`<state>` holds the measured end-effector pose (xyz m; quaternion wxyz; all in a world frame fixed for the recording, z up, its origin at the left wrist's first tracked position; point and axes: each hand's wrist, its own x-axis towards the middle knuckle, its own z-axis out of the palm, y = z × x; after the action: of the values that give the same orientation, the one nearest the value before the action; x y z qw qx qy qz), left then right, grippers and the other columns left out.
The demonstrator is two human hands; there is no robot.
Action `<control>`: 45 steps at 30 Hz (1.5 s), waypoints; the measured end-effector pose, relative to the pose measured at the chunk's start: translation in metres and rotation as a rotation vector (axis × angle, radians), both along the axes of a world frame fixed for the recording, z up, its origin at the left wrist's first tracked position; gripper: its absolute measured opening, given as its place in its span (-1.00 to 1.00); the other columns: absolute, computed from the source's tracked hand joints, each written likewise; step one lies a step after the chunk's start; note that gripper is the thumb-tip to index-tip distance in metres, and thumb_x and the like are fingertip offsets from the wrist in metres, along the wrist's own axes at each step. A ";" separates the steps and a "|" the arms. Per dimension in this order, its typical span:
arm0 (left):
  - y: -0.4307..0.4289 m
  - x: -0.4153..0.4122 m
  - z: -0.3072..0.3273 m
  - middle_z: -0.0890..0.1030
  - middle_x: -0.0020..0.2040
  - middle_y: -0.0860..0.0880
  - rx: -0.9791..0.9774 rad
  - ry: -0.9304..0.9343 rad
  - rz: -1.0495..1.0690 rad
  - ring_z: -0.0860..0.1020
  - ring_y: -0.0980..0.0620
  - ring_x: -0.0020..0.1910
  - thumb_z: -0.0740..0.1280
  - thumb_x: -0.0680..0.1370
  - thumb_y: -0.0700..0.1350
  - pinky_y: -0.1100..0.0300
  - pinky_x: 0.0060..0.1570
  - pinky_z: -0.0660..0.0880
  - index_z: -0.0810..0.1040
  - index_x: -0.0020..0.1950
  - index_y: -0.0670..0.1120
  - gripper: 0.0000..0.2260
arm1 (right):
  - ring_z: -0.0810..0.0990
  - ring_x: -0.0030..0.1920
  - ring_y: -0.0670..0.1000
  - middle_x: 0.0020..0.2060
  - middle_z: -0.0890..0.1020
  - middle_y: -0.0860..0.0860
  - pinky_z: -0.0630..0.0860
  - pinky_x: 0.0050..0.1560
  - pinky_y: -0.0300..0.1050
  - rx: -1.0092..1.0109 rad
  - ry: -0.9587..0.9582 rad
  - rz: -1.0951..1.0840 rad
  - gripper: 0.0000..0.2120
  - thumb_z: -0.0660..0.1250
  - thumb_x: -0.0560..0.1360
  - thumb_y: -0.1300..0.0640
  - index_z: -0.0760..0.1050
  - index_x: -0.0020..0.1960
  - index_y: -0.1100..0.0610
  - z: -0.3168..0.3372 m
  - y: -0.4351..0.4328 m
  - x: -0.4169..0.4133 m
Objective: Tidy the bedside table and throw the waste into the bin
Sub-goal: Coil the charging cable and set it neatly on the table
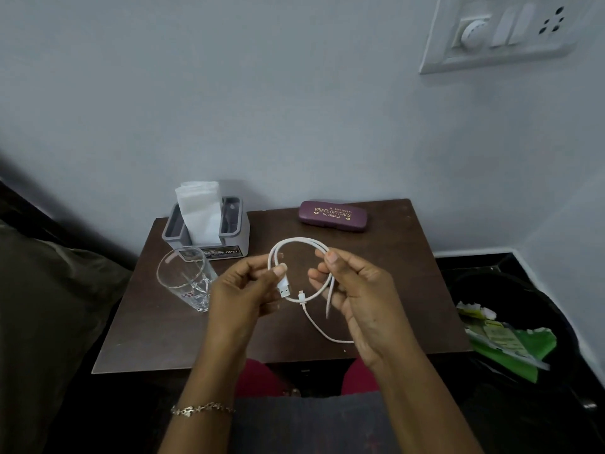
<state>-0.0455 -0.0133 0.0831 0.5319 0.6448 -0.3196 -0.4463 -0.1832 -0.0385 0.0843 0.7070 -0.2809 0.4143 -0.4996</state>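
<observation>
A white USB cable [296,241] is held in a loop above the dark brown bedside table [157,335]. My left hand [242,296] pinches the cable just behind its USB plug. My right hand [357,296] grips the other side of the loop, and a loose length hangs down from it onto the table. To the right of the table, on the floor, stands a black bin [523,290] with green and white wrappers inside.
An empty clear glass [185,276] stands at the table's left. Behind it sits a grey tissue holder [234,239] with white tissues. A maroon spectacle case [334,216] lies at the back right. A switchboard [504,31] is on the wall. Bedding lies to the left.
</observation>
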 end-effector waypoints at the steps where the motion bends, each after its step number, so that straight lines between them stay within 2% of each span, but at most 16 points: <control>1: 0.000 0.002 -0.001 0.58 -0.24 -0.11 -0.004 -0.029 0.015 0.52 0.12 -0.40 0.39 0.46 -0.19 0.37 -0.47 0.45 0.62 -0.06 -0.05 -0.91 | 0.69 -0.21 -0.03 -0.30 0.68 -0.01 0.61 -0.17 -0.27 -0.005 0.002 0.001 -0.88 0.30 0.51 0.22 0.62 -0.07 0.17 0.002 0.001 0.002; 5: 0.000 0.005 -0.003 0.57 -0.35 0.03 -0.043 -0.038 0.092 0.50 0.18 -0.47 0.41 0.45 -0.17 0.41 -0.53 0.32 0.62 -0.12 -0.04 -0.94 | 0.69 -0.20 -0.04 -0.27 0.67 0.00 0.61 -0.15 -0.27 -0.007 -0.011 0.016 -0.87 0.30 0.51 0.22 0.61 -0.02 0.20 0.006 0.005 0.006; 8: -0.002 0.003 -0.002 0.54 -0.33 -0.04 -0.124 -0.096 0.152 0.53 0.20 -0.45 0.44 0.42 -0.21 0.39 -0.51 0.44 0.60 -0.09 -0.19 -0.89 | 0.70 -0.16 -0.02 -0.25 0.68 0.01 0.61 -0.12 -0.26 0.004 -0.004 0.024 -0.87 0.31 0.50 0.21 0.62 -0.02 0.18 0.006 0.007 0.009; 11: -0.003 0.002 -0.007 0.60 -0.32 0.01 -0.155 -0.270 0.175 0.57 0.19 -0.40 0.47 0.40 -0.14 0.28 -0.47 0.53 0.59 -0.15 -0.07 -0.91 | 0.70 -0.16 -0.01 -0.24 0.67 0.03 0.62 -0.09 -0.24 0.000 0.001 0.024 -0.87 0.31 0.51 0.21 0.62 -0.02 0.18 0.007 0.007 0.010; 15: -0.002 0.002 -0.009 0.61 -0.34 0.07 -0.141 -0.293 0.127 0.53 0.19 -0.48 0.43 0.44 -0.15 0.35 -0.57 0.42 0.55 -0.14 -0.08 -0.92 | 0.70 -0.17 -0.01 -0.24 0.67 0.05 0.63 -0.07 -0.21 0.000 0.003 0.005 -0.88 0.30 0.51 0.23 0.61 -0.03 0.18 0.007 0.007 0.011; 19: 0.002 0.003 -0.008 0.63 -0.08 0.04 -0.061 -0.118 0.116 0.52 0.22 -0.49 0.33 0.51 -0.02 0.35 -0.49 0.37 0.55 0.07 -0.03 -0.82 | 0.69 -0.19 0.00 -0.24 0.69 0.00 0.64 -0.08 -0.18 0.069 -0.090 -0.089 -0.89 0.30 0.51 0.26 0.60 -0.05 0.22 0.005 0.001 0.008; 22: 0.008 0.009 -0.002 0.63 -0.20 0.05 0.149 -0.035 0.119 0.47 0.19 -0.57 0.16 0.56 0.17 0.27 -0.48 0.26 0.56 -0.12 -0.08 -0.64 | 0.69 -0.20 -0.01 -0.20 0.69 0.04 0.64 -0.05 -0.12 0.107 -0.175 -0.173 -0.89 0.29 0.51 0.26 0.57 -0.03 0.27 0.004 -0.003 0.004; 24: 0.011 0.004 0.000 0.64 -0.35 0.00 0.420 -0.002 -0.192 0.46 0.13 -0.61 -0.03 0.55 0.28 0.32 -0.54 0.19 0.58 -0.22 -0.12 -0.41 | 0.69 -0.21 -0.03 -0.19 0.66 0.07 0.64 -0.04 -0.10 0.128 -0.222 -0.214 -0.88 0.29 0.51 0.25 0.56 -0.01 0.28 0.005 -0.004 0.002; 26: 0.013 -0.012 -0.006 0.69 -0.29 -0.04 0.588 0.077 -0.493 0.56 0.09 -0.53 -0.12 0.52 0.34 0.36 -0.59 0.28 0.63 -0.11 -0.10 -0.32 | 0.70 -0.23 -0.04 -0.18 0.62 0.10 0.64 -0.04 -0.10 0.149 -0.258 -0.239 -0.87 0.29 0.52 0.25 0.56 -0.02 0.28 0.005 -0.004 0.001; 29: 0.005 -0.029 -0.020 0.71 -0.18 -0.08 0.528 0.382 -0.410 0.66 0.04 -0.34 0.00 0.59 0.22 0.28 -0.46 0.52 0.56 0.11 -0.14 -0.48 | 0.70 -0.26 -0.05 -0.21 0.60 0.11 0.65 -0.11 -0.13 0.184 -0.270 -0.243 -0.88 0.29 0.52 0.26 0.58 -0.06 0.28 0.007 -0.003 0.000; 32: -0.006 -0.027 -0.028 0.70 -0.18 -0.12 0.334 0.827 -0.153 0.68 0.03 -0.27 0.12 0.62 -0.07 0.17 -0.26 0.64 0.54 0.07 -0.22 -0.71 | 0.66 -0.33 -0.06 -0.32 0.62 0.08 0.63 -0.27 -0.21 0.176 -0.173 -0.186 -0.89 0.31 0.50 0.26 0.60 -0.11 0.27 0.009 -0.002 -0.007; 36: -0.011 -0.017 -0.028 0.71 -0.16 -0.06 0.177 1.003 -0.084 0.69 0.07 -0.20 0.16 0.57 -0.07 0.08 -0.08 0.59 0.58 0.07 -0.19 -0.72 | 0.56 -0.41 -0.11 -0.45 0.58 0.01 0.63 -0.27 -0.20 0.135 0.006 -0.100 -0.88 0.31 0.49 0.28 0.60 -0.07 0.32 0.005 -0.006 -0.026; 38: -0.011 -0.014 -0.023 0.70 -0.14 -0.05 0.131 0.950 -0.122 0.68 0.06 -0.16 0.16 0.57 0.02 0.07 -0.05 0.59 0.59 0.09 -0.18 -0.67 | 0.53 -0.42 -0.11 -0.44 0.55 0.02 0.62 -0.29 -0.20 0.107 0.101 -0.084 -0.88 0.30 0.50 0.29 0.60 -0.11 0.31 0.002 -0.008 -0.035; 40: -0.009 -0.012 -0.016 0.69 -0.05 -0.03 0.125 0.778 -0.217 0.66 0.09 -0.14 0.18 0.54 0.11 0.19 -0.14 0.60 0.59 0.13 -0.11 -0.62 | 0.51 -0.41 -0.11 -0.38 0.53 0.06 0.62 -0.29 -0.21 0.063 0.204 -0.082 -0.87 0.29 0.51 0.29 0.60 -0.16 0.25 -0.001 -0.009 -0.039; 42: -0.005 -0.014 -0.013 0.68 0.05 -0.04 0.109 0.532 -0.295 0.59 0.15 -0.17 0.21 0.50 0.12 0.32 -0.25 0.49 0.58 0.18 -0.06 -0.62 | 0.52 -0.39 -0.09 -0.36 0.53 0.08 0.62 -0.29 -0.21 0.016 0.284 -0.098 -0.85 0.29 0.51 0.28 0.60 -0.19 0.20 -0.004 -0.010 -0.041; 45: 0.000 -0.019 -0.007 0.69 0.04 -0.04 0.059 0.262 -0.365 0.46 0.18 -0.24 0.26 0.45 0.12 0.27 -0.29 0.28 0.63 0.12 0.02 -0.66 | 0.58 -0.38 -0.07 -0.38 0.56 0.05 0.65 -0.21 -0.12 -0.068 0.397 -0.103 -0.88 0.32 0.51 0.25 0.62 -0.16 0.14 -0.008 -0.009 -0.039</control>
<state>-0.0647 -0.0133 0.0758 0.4601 0.5281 -0.3458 -0.6244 -0.2226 -0.0480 0.0767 0.5750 -0.3759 0.5424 -0.4836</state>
